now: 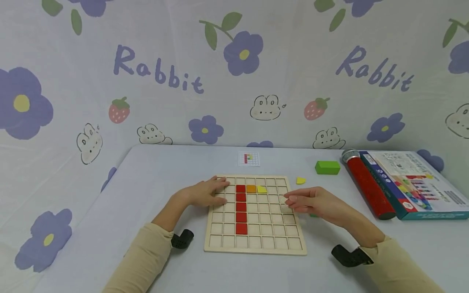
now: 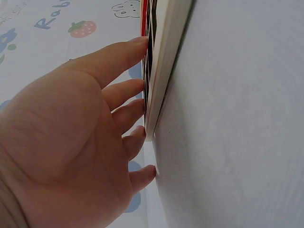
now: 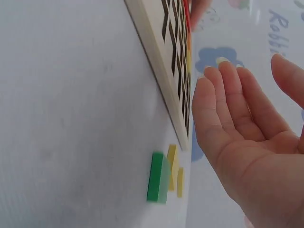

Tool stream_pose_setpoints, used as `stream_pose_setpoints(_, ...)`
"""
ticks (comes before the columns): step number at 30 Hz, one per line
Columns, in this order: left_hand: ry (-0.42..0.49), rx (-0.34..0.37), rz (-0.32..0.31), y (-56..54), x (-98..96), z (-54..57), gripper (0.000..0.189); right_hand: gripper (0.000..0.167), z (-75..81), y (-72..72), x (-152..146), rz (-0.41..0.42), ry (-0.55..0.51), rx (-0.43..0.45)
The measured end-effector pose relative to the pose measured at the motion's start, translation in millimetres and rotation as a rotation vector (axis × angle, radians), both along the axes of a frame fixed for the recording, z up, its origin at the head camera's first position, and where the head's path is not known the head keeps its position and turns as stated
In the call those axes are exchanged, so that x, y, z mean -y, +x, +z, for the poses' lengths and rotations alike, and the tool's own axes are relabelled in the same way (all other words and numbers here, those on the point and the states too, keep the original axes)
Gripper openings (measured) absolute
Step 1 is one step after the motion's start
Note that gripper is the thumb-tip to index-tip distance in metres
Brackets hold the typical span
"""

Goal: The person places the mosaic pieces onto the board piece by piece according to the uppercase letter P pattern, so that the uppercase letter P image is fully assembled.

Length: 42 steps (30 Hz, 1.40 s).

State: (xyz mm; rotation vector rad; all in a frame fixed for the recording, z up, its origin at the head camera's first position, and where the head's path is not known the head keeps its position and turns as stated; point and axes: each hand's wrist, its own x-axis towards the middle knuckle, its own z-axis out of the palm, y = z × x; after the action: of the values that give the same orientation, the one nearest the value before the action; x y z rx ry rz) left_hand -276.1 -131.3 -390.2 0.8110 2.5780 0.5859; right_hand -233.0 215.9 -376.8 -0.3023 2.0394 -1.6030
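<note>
A wooden grid board (image 1: 255, 248) lies on the table, with several red tiles (image 1: 241, 207) in one column. An orange tile (image 1: 251, 189) and a yellow tile (image 1: 261, 189) continue rightward from the topmost red one. My left hand (image 1: 206, 192) rests its fingertips on the board's left side, thumb over the rim in the left wrist view. Over the right edge hovers my right hand (image 1: 318, 203), its fingers extended and the palm bare in the right wrist view. Below that hand are a green block (image 3: 158, 178) and yellow pieces (image 3: 173, 168), mostly hidden in the head view.
Behind the board lies a small pattern card (image 1: 248, 159). A yellow piece (image 1: 301, 180) and a light green block (image 1: 327, 167) sit to the right. Farther right, a red microphone (image 1: 370, 187) leans along a flat box (image 1: 428, 183). A printed cloth (image 1: 227, 93) hangs behind the table.
</note>
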Motion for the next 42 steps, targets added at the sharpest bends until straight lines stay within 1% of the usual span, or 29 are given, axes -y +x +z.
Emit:
stream_pose_setpoints(4, -0.009, -0.003, 0.0, -1.0, -0.4, -3.2, 0.064, 0.058, -1.1, -3.3, -15, -0.046, -0.008, -0.019)
stream_pose_setpoints(7, -0.01, -0.001, 0.0, -1.6, -0.6, -4.2, 0.064, 0.058, -3.0, -6.4, -26, -0.089, 0.011, -0.038)
stream_pose_setpoints(10, -0.002, 0.001, 0.003, -2.2, 0.1, -3.9, 0.064, 0.059, -4.4, -9.6, -34, -0.102, 0.024, -0.059)
stream_pose_setpoints(16, -0.007, -0.014, 0.0, -4.3, 2.6, -5.6, 0.064, 0.057, -5.9, -13.8, -45, -0.062, 0.083, -0.099)
stream_pose_setpoints(19, -0.006, -0.018, 0.002, -4.7, 3.3, -7.4, 0.064, 0.053, -7.7, -15.1, -49, -0.031, 0.158, -0.134)
stream_pose_setpoints(23, 0.005, -0.014, 0.002, -4.4, 3.4, -8.1, 0.065, 0.047, -10.9, -17.1, -54, 0.026, 0.253, -0.207)
stream_pose_setpoints(26, 0.007, -0.009, 0.005, -4.0, 3.6, -7.6, 0.065, 0.044, -12.8, -18.7, -54, 0.06, 0.256, -0.226)
stream_pose_setpoints(30, 0.009, -0.004, 0.009, -3.6, 3.8, -7.3, 0.065, 0.045, -12.9, -18.3, -53, 0.088, 0.247, -0.226)
stream_pose_setpoints(37, 0.014, -0.006, 0.002, -1.7, 3.1, -6.0, 0.065, 0.043, -9.1, -14.0, -52, 0.118, 0.356, -0.304)
stream_pose_setpoints(42, 0.011, -0.006, 0.0, -2.7, 1.9, -6.1, 0.065, 0.044, -10.0, -13.1, -50, 0.133, 0.387, -0.322)
